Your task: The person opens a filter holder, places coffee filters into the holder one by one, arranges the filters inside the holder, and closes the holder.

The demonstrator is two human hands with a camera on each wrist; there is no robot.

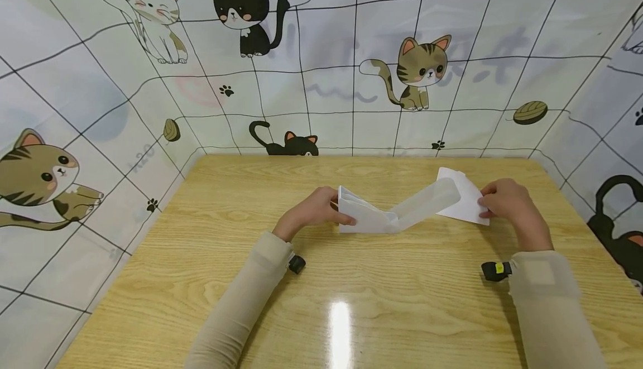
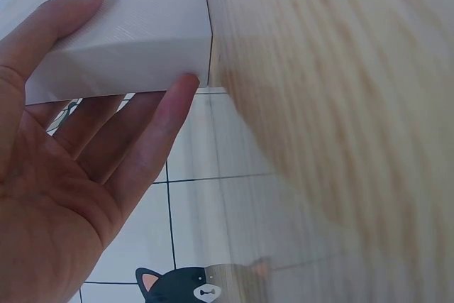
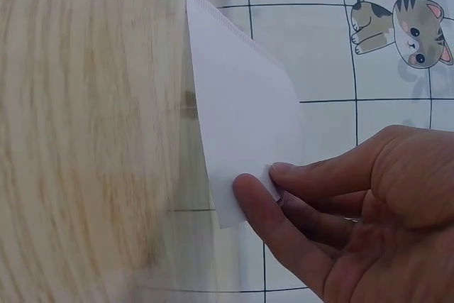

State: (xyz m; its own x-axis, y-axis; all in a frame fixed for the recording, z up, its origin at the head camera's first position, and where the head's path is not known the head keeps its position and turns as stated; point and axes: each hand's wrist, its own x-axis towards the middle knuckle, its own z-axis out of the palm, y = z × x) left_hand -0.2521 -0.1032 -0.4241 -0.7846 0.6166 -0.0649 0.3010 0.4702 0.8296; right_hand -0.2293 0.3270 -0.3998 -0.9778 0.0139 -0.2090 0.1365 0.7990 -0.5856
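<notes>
A pale wall covering [image 1: 326, 98], ruled with black lines and printed with cartoon cats, rises behind the white box [image 1: 366, 215] and to both sides of it. The wood-grained worktop [image 1: 402, 291] spreads out around the box; whether the box rests on it or is held just above, I cannot tell. Two beige sleeves reach in from the near side of the box, the left sleeve [image 1: 241, 302] to its left and the right sleeve [image 1: 552, 307] well to its right.

The left hand [image 1: 316, 207] is at the left end of the box and is clamped on it, thumb on one face and the other fingers along the edge and behind. The right hand [image 1: 509, 201], well to the right of the box, pinches a white sheet [image 1: 467, 204] between thumb and fingers. That sheet, finely toothed along one edge, is tilted and apart from the box. A translucent strip [image 1: 427, 199] slants up and rightward from the box's right end, its far tip overlapping the sheet in the head view; I cannot tell whether those two touch. Smallest are the dark wrist cameras, one [image 1: 297, 264] nearer than the box and to its left, the other [image 1: 496, 271] nearer and to its right.
</notes>
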